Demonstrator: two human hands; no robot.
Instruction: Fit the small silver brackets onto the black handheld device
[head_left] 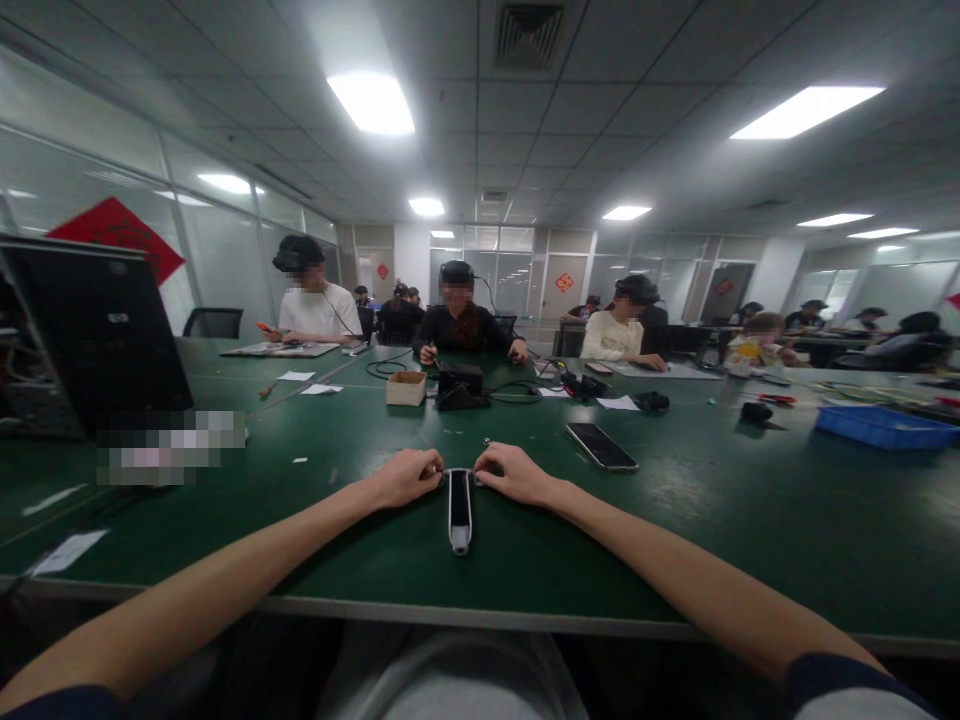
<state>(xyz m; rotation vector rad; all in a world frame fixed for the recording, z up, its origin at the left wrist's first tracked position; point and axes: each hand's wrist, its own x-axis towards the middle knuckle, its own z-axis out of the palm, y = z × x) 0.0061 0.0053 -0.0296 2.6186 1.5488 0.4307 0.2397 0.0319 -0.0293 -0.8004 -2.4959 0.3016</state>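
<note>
On a green table (750,500), both hands (405,478) (514,474) curled beside a slim device (460,508), fingertip grip too small to tell.

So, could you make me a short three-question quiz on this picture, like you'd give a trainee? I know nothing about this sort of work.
1. Choose one. What lies on the table between the person's left hand and right hand?
A) a pair of scissors
B) a slim device with a dark face and light frame
C) a drinking cup

2. True or false? The phone lies nearer the right hand than the left.

3. What colour is the shallow tray towards the far right of the picture?

Key: 1. B. 2. True. 3. Blue.
</note>
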